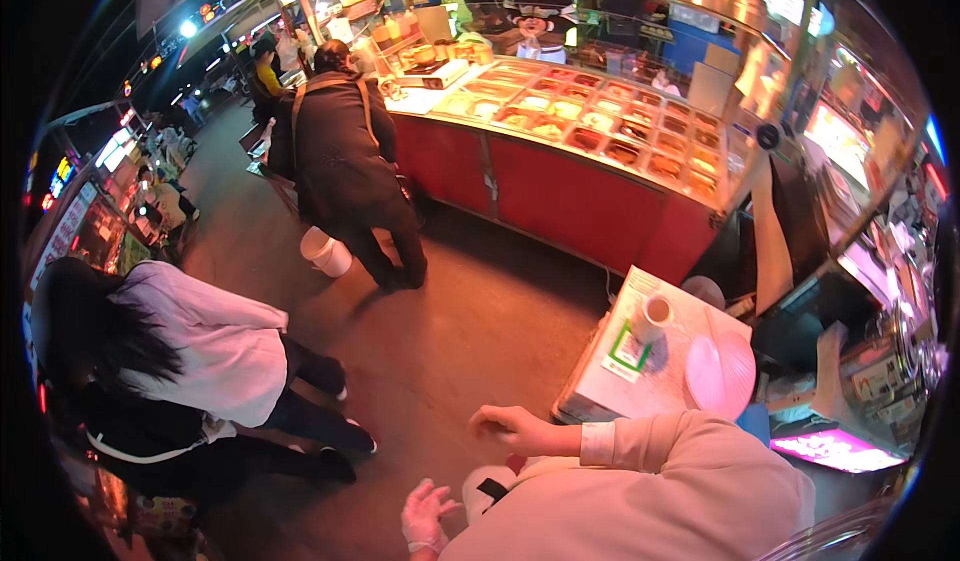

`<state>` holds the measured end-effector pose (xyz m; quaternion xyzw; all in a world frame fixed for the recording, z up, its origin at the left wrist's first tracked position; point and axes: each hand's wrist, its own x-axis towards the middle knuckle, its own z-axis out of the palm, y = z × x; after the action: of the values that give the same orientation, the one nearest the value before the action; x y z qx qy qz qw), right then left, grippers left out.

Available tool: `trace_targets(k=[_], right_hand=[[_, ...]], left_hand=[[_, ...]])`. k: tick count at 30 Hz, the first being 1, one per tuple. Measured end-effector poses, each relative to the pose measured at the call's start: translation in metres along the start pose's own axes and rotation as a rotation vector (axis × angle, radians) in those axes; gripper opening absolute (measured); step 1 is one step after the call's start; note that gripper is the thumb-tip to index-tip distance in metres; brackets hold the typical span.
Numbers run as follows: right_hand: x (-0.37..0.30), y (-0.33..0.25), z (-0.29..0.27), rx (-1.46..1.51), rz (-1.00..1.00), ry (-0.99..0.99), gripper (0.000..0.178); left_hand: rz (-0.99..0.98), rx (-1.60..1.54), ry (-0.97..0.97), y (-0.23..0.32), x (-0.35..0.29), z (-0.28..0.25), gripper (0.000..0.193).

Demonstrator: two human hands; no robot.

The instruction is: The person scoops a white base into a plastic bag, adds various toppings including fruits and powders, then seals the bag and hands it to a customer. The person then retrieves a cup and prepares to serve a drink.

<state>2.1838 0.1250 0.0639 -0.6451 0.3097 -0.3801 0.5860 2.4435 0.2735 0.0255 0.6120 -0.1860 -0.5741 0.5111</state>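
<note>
My left hand (428, 516) is at the bottom edge in a thin clear plastic glove, its fingers apart and nothing visible in them. Farther up and to the right, my right hand (512, 430) hangs in front of my body, with loosely bent fingers and no object showing in it. A beige sleeve (650, 443) with a pale cuff covers that arm. Below the right hand is a white item with a black patch (491, 491), its kind unclear. Nearest to the right arm stands a small light-topped table (600, 391).
On the table are a paper cup (655, 313), a green-and-white card (628, 351) and pink plates (722, 373). Beyond runs a red food counter (570, 201) with several trays. A dark-clad person (340, 151) bends beside a white bucket (326, 253). Another person (215, 331) in a pale jacket is at left.
</note>
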Motion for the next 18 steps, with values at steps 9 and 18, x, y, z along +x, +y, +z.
trace_targets(k=[9, 18], right_hand=[[0.261, 0.027, -0.127, -0.202, 0.096, 0.106, 0.041], [0.407, 0.075, -0.24, 0.065, 0.287, 0.464, 0.02]], left_hand=[[-0.274, 0.33, -0.204, 0.134, 0.315, 0.032, 0.05], [-0.07, 0.387, -0.393, 0.319, 0.573, 0.231, 0.044]])
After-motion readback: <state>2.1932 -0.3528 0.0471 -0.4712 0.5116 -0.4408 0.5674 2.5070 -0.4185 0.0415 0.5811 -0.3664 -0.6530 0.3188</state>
